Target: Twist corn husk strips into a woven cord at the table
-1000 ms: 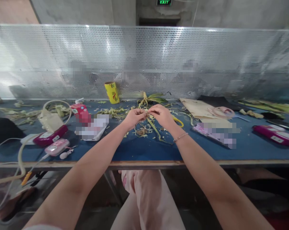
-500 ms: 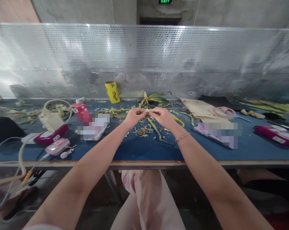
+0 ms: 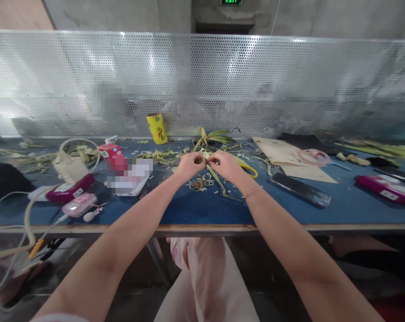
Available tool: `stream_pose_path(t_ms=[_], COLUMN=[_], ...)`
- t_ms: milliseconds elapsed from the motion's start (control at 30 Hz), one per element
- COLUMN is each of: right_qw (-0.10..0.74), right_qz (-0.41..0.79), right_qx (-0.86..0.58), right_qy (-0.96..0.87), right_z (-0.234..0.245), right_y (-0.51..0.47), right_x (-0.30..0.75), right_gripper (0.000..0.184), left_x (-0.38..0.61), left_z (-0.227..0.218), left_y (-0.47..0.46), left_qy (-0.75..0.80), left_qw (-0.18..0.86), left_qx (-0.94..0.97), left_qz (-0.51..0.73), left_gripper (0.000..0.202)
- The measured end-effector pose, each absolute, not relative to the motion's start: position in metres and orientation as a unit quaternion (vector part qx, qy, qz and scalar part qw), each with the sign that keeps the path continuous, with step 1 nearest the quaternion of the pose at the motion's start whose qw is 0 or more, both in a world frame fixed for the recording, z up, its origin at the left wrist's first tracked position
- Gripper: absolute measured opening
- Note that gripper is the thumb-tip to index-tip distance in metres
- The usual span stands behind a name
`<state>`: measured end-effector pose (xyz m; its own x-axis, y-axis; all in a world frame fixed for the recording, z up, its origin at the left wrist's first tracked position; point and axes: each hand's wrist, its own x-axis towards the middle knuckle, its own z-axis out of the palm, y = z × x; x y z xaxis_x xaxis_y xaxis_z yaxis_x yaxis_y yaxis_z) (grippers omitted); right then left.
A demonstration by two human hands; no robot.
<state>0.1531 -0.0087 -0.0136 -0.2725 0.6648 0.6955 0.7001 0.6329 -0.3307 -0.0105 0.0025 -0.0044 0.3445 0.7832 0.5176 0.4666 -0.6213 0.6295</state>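
My left hand and my right hand meet over the middle of the blue table, fingertips almost touching. Both are closed in a pinch around a small dark bit of plant, mostly hidden by the fingers. A long green stalk slants down to the right from below the hands. Under them lies a small heap of brownish peelings. A yellow loop-shaped handle shows beside my right hand. Just beyond, a plant piece with a pale base and green leaves rests on the table.
Left of my arms are a white phone, a red drink carton, a pink device and cables. A yellow roll stands by the perforated metal screen. To the right lie a dark phone, cardboard and a magenta device.
Both hands stay together at nearly the same spot, with fingers more curled and slightly shifted. The right-hand phone's screen has gone from lit to dark.
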Motion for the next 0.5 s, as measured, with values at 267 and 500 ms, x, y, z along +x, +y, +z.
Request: stream_pose_path(t_ms=[267, 500], right_qw=[0.424, 0.462], right_qz=[0.003, 0.083], right_qx=[-0.434, -0.451], right_qy=[-0.795, -0.759], right_z=[-0.0165, -0.0158], right_y=[-0.0081, -0.0088], right_x=[0.1515, 0.1511], right_gripper=[0.011, 0.007], left_x=[-0.0073, -0.0082], left_z=[0.0005, -0.0005], left_y=[-0.0042, -0.0012], left_qy=[0.408, 0.408], left_qw=[0.136, 0.135], left_qx=[0.815, 0.81], left_qz=[0.389, 0.399], left_gripper=[0.01, 0.011])
